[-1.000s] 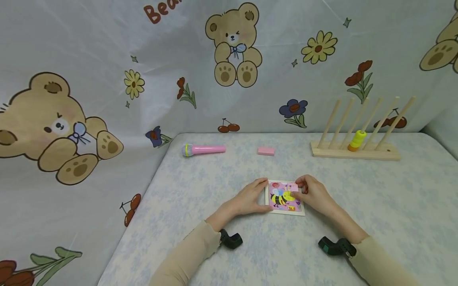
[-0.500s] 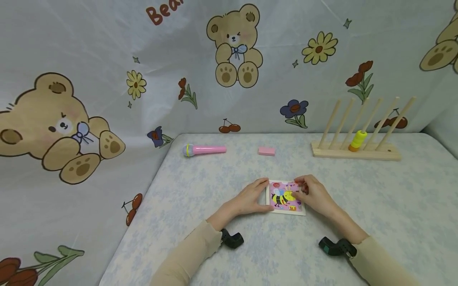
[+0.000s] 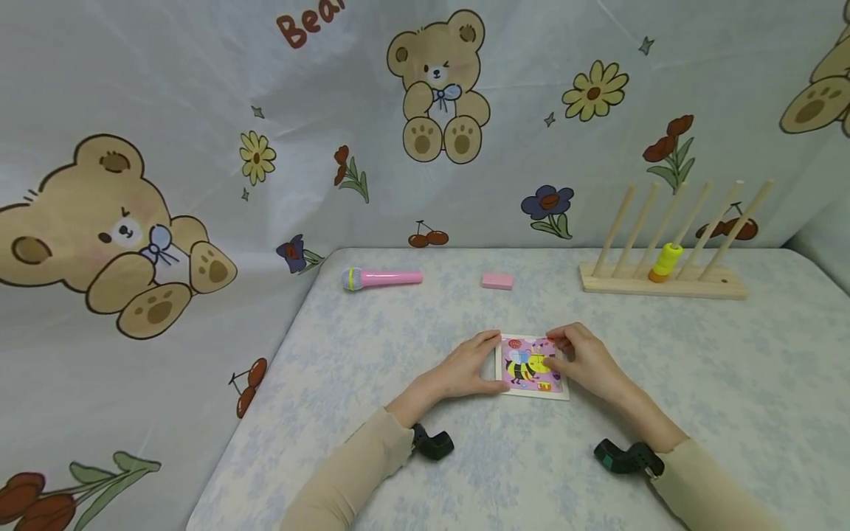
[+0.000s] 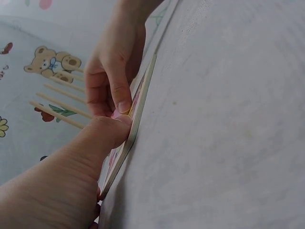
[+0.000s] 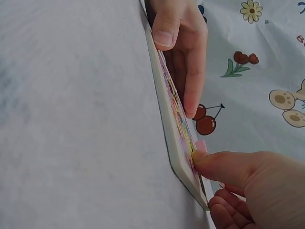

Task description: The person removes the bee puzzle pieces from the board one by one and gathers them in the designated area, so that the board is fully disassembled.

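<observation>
A small square jigsaw puzzle (image 3: 526, 367) with a yellow-and-black bee on pink, in a pale wooden frame, lies on the table. My left hand (image 3: 461, 369) holds its left side, thumb at the near corner and fingers at the far one. My right hand (image 3: 591, 363) grips the right side, its thumb on the bee's head and its index finger by the far edge. In the right wrist view, the right thumb (image 5: 224, 164) sits on the picture near the frame while the other fingers curl beyond the edge. The right hand covers part of the puzzle's right side.
A pink toy microphone (image 3: 384, 278) lies at the back left, with a small pink block (image 3: 496, 281) to its right. At the back right stands a wooden peg rack (image 3: 664, 286) with yellow and orange beads (image 3: 667, 261) on one peg. A bear-print cloth (image 3: 299, 133) hangs behind.
The head view has shifted slightly, so everything sits a little further right in it. Both hands keep nearly the same places on the puzzle.
</observation>
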A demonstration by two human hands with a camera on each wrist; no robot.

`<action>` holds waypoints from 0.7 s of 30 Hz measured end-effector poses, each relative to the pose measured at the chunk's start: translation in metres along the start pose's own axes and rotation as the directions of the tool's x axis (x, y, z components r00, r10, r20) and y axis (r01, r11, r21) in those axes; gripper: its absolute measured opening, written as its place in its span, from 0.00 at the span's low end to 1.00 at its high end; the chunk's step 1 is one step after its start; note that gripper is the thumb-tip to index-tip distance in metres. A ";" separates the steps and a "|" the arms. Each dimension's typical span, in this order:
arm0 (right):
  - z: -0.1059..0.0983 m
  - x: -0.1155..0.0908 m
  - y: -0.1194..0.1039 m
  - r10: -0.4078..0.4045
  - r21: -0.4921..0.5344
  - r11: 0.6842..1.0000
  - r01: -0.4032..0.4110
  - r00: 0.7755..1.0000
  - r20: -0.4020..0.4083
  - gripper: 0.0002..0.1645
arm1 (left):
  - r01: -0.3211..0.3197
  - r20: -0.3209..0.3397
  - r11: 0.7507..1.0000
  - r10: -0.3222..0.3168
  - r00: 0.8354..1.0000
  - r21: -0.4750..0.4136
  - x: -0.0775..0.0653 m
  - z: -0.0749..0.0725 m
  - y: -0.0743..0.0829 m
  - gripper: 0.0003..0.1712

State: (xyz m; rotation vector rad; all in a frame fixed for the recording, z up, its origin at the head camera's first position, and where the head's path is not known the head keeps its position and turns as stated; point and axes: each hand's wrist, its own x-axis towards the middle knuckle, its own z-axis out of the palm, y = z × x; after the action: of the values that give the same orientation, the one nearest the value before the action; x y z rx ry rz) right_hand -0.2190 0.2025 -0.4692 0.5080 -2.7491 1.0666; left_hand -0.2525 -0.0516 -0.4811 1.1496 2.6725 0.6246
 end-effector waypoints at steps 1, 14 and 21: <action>0.000 0.000 0.000 -0.002 0.000 1.000 0.002 1.000 0.000 0.26 | 0.000 0.000 1.000 0.000 1.000 0.004 0.000 0.001 0.000 0.52; 0.001 0.003 0.003 -0.074 -0.015 0.997 0.074 0.997 -0.022 0.24 | -0.034 -0.008 0.999 0.034 0.999 0.016 0.000 -0.002 -0.003 0.47; 0.000 0.002 0.004 -0.059 -0.009 0.998 0.059 0.998 -0.007 0.24 | -0.034 -0.001 0.999 0.034 0.999 0.015 0.000 -0.001 -0.003 0.47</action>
State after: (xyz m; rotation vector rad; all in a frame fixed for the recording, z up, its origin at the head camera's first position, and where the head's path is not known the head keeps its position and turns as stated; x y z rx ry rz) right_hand -0.2228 0.2045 -0.4714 0.5787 -2.7140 1.0401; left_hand -0.2543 -0.0536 -0.4818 1.2016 2.6681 0.6127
